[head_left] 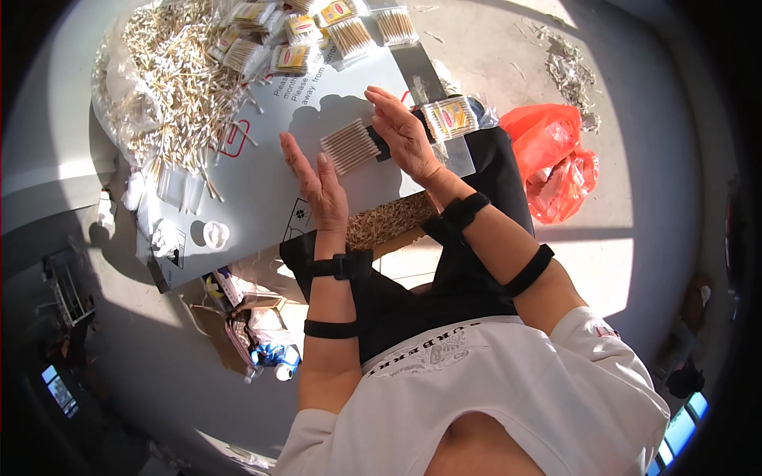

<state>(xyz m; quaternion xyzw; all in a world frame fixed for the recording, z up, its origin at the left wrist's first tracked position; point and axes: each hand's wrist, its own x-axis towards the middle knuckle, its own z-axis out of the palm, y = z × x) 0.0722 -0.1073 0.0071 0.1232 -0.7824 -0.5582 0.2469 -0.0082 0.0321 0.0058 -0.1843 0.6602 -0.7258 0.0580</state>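
A flat, even row of cotton swabs (pixel 349 147) lies on the grey printed board (pixel 286 178) between my hands. At its left end is my left hand (pixel 320 189), with fingers stretched and thumb raised beside the swab ends. My right hand (pixel 406 141) is held above a black strip at the row's other end, its fingers extended. Neither hand is wrapped around anything. Just right of my right hand sits a clear pack of swabs (pixel 449 119) with a yellow label. A large heap of loose cotton swabs (pixel 178 79) covers the board's far left.
Several filled swab packs (pixel 349 37) lie at the far edge. A white ring-shaped container (pixel 215 234) stands at near left. Beneath the board's near edge is a box of brownish sticks (pixel 389 223). A red plastic bag (pixel 548 131) and scattered debris (pixel 567 67) are on the floor at right.
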